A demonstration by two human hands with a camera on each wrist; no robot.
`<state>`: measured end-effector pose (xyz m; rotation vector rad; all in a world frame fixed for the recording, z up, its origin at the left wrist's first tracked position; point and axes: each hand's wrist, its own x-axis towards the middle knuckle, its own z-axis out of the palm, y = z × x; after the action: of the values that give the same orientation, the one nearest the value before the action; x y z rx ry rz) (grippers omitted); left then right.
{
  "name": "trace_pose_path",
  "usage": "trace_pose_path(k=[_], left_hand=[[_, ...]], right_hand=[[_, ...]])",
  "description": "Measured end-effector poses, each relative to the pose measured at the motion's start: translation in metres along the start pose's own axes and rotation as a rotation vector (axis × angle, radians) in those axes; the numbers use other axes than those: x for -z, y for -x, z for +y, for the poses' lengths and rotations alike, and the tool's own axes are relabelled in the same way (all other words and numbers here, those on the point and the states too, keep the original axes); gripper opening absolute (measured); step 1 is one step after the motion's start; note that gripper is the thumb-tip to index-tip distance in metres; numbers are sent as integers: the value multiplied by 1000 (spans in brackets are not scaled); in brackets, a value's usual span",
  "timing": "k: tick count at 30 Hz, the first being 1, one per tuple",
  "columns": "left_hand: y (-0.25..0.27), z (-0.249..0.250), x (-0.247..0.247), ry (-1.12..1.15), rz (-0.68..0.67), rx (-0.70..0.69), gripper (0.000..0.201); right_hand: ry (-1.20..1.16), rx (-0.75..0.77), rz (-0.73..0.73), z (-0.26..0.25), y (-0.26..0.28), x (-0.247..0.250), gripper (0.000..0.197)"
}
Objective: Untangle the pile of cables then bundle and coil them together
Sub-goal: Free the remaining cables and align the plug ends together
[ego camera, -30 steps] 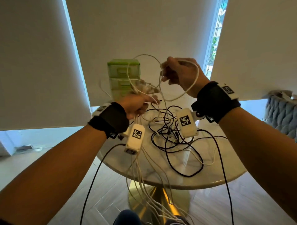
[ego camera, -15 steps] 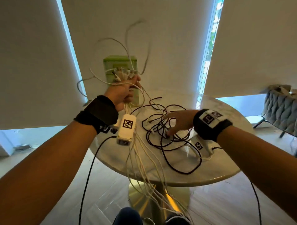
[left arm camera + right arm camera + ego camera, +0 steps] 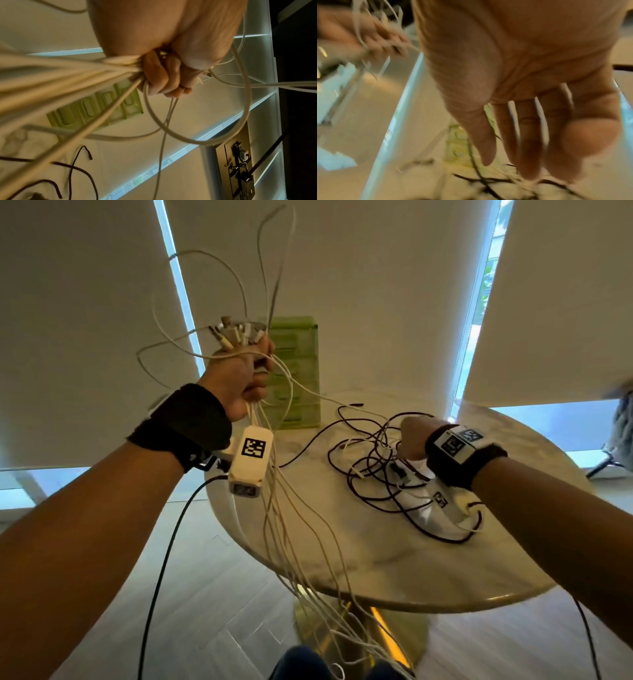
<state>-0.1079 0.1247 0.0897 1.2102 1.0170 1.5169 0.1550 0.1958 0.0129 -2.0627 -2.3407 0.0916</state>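
My left hand (image 3: 248, 374) is raised above the table's left edge and grips a bundle of white cables (image 3: 236, 335), their plug ends fanned out above the fist. The long white strands (image 3: 291, 529) hang past the table edge to the floor. In the left wrist view the left hand's (image 3: 164, 77) fingers are curled tight round the white cables (image 3: 68, 77). A tangle of black cables (image 3: 373, 477) with a few white ones lies on the round marble table (image 3: 376, 573). My right hand (image 3: 411, 440) hovers low over that tangle; the blurred right wrist view shows the right hand (image 3: 527, 121) with straight fingers, holding nothing.
A green drawer box (image 3: 299, 371) stands at the table's back edge, behind my left hand. The table has a gold pedestal (image 3: 394, 642). A black wire (image 3: 161, 570) hangs from my left wrist camera. A grey quilted chair (image 3: 623, 426) is at far right.
My right hand let go of the white cable loop and dropped to the black tangle on the table. My left hand rose and moved left with the white bundle.
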Motion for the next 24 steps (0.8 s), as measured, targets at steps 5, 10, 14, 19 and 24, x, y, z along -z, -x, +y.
trace_pose_path(k=[5, 10, 14, 19, 24], left_hand=[[-2, -5, -15, -1, -44, 21, 29], [-1, -5, -14, 26, -78, 47, 28], [0, -3, -9, -7, -88, 84, 28], [5, -19, -26, -254, -58, 81, 27], [15, -45, -63, -467, -192, 21, 14]], right_hand=[[-489, 113, 26, -36, 6, 10, 30], [-373, 56, 249, -27, 2, 27, 49], [-228, -26, 394, -11, 6, 44, 48], [-844, 270, 133, -10, 21, 65, 34], [-1172, 558, 70, -26, 47, 82, 34]])
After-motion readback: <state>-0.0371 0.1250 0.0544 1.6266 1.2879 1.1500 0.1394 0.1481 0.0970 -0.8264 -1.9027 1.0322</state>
